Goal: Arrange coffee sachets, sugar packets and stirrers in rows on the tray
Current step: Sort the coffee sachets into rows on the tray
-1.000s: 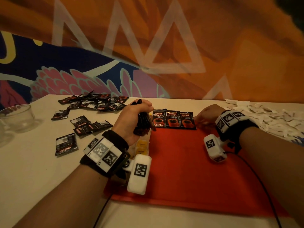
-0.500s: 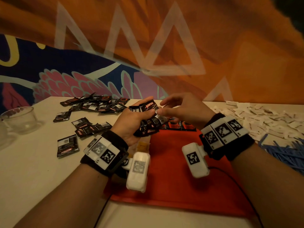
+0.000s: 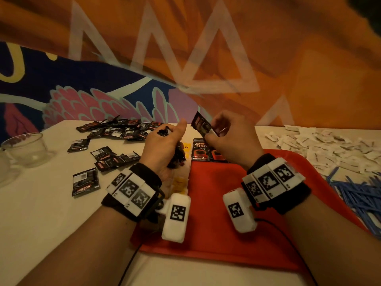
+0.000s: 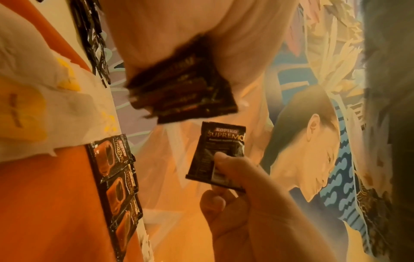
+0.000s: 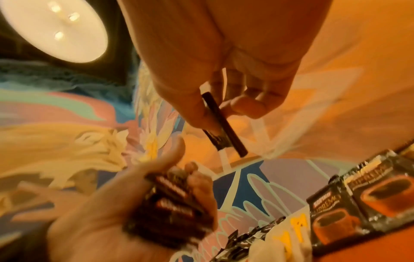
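Observation:
My left hand point(image 3: 165, 141) grips a stack of black coffee sachets point(image 4: 183, 88), held above the left end of the red tray point(image 3: 216, 203). My right hand point(image 3: 224, 137) pinches a single coffee sachet point(image 3: 201, 125) between thumb and fingers, lifted just right of the stack; the same sachet point(image 4: 217, 154) shows its label in the left wrist view and is seen edge-on point(image 5: 224, 124) from the right wrist. A row of three sachets point(image 4: 118, 186) lies along the tray's far edge, partly hidden behind my hands in the head view.
Loose coffee sachets point(image 3: 115, 131) are scattered on the white table at far left. White sugar packets point(image 3: 329, 145) are heaped at far right, blue stirrers point(image 3: 358, 195) lie right of the tray. A glass bowl point(image 3: 26, 147) stands at the left edge. A napkin with yellow marks point(image 3: 179, 182) lies beside the tray.
My right hand left the tray's far edge, came to the stack in my left hand and pulled one sachet out, lifting it up and to the right.

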`<state>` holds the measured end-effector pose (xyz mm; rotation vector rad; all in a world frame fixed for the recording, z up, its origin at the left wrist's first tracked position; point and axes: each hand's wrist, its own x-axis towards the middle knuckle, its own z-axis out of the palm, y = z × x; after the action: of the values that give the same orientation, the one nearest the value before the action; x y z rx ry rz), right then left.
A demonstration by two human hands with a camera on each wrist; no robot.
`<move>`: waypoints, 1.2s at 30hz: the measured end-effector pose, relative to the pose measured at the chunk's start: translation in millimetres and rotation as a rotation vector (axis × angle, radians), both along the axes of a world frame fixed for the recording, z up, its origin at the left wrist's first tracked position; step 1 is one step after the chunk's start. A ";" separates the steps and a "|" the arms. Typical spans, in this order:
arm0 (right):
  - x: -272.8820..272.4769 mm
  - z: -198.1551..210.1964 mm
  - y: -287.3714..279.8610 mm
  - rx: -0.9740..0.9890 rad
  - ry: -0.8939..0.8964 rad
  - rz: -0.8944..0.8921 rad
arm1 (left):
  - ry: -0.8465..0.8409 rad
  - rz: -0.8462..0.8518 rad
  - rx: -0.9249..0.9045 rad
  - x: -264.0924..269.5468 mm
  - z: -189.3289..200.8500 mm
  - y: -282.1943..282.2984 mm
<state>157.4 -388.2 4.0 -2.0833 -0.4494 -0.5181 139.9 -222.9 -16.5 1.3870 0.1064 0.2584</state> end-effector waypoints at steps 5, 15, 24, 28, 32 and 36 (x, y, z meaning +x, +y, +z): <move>-14.8 -5.3 16.5 -0.223 -0.246 0.085 | -0.010 -0.229 -0.157 -12.1 5.7 -10.3; -5.3 -2.3 1.5 -0.114 -0.073 -0.010 | -0.039 -0.108 -0.139 -4.3 3.6 -0.9; 4.3 -0.9 -9.8 -0.108 0.260 0.090 | -0.049 0.031 -0.073 4.0 -0.2 3.7; 23.8 -3.8 -14.5 -0.028 0.493 -0.031 | -0.066 0.122 -0.152 12.1 -2.3 16.2; 46.2 -10.8 -12.3 -0.074 0.709 -0.113 | -0.046 0.124 -0.217 13.2 -1.4 21.7; 65.9 -20.1 -4.4 -0.262 0.765 -0.156 | -0.065 0.112 -0.233 13.0 0.5 22.7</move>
<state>223.3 -392.6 -16.1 -2.3799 0.1034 0.2836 152.9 -200.2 -16.0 1.1411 0.1556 0.3725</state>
